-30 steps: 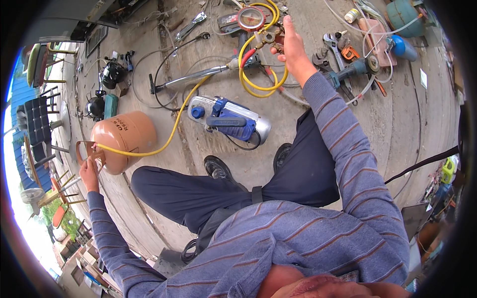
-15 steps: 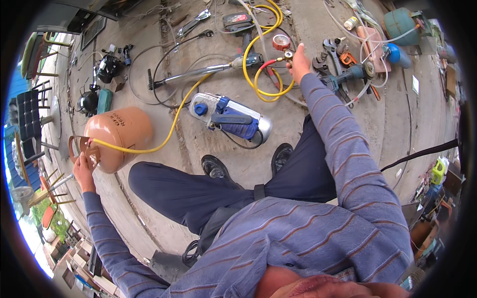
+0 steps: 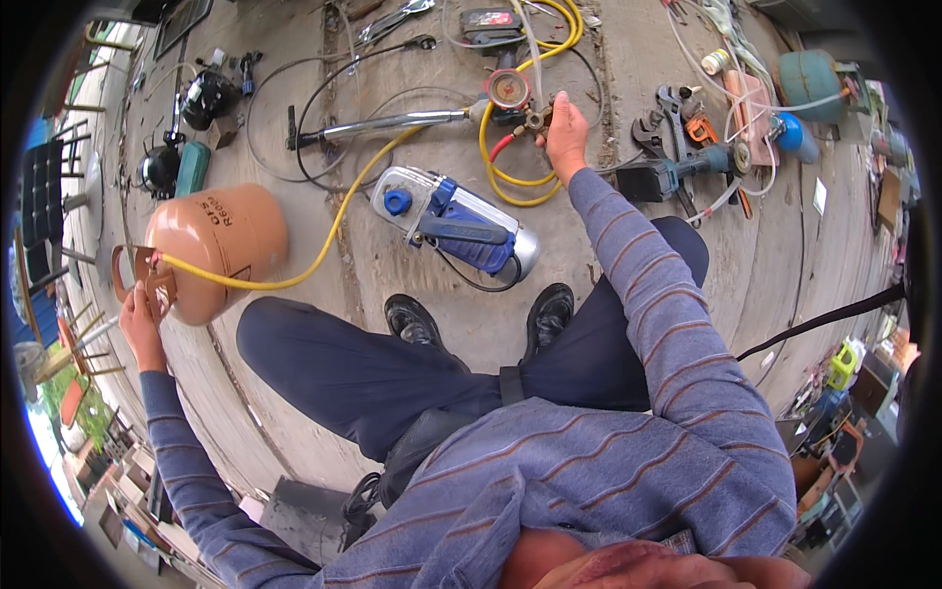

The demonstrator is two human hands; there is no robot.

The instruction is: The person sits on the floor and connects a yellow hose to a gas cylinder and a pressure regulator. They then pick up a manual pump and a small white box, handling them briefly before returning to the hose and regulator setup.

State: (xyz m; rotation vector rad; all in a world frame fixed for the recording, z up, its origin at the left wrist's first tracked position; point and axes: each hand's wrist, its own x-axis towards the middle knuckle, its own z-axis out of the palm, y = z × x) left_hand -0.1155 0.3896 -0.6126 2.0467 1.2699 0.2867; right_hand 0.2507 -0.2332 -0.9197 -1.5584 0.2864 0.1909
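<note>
An orange-brown gas cylinder [image 3: 221, 240] lies tilted at the left, its collar handle toward me. My left hand [image 3: 144, 329] is closed at that collar; whether its fingertips reach the valve inside is hidden. From the valve a yellow hose [image 3: 343, 228] runs across the floor and loops at the middle. My right hand [image 3: 565, 137] grips the brass valve body of a pressure gauge [image 3: 508, 89] with a red rim, its dial facing up. The yellow hose's red end lies just below that valve body. Between my hands rests a silver and blue vacuum pump [image 3: 461, 224].
Behind the gauge lie a cordless power tool [image 3: 494, 27] and a long metal bar [image 3: 388, 126]. To the right are a blue-green angle grinder [image 3: 677, 172], wrenches [image 3: 671, 118] and a small teal gas cylinder [image 3: 810, 83]. Black compressors [image 3: 208, 101] stand at the far left.
My right hand has moved left with the gauge, whose dial now faces up more fully. My left hand stays at the cylinder's collar. The whole view has shifted slightly.
</note>
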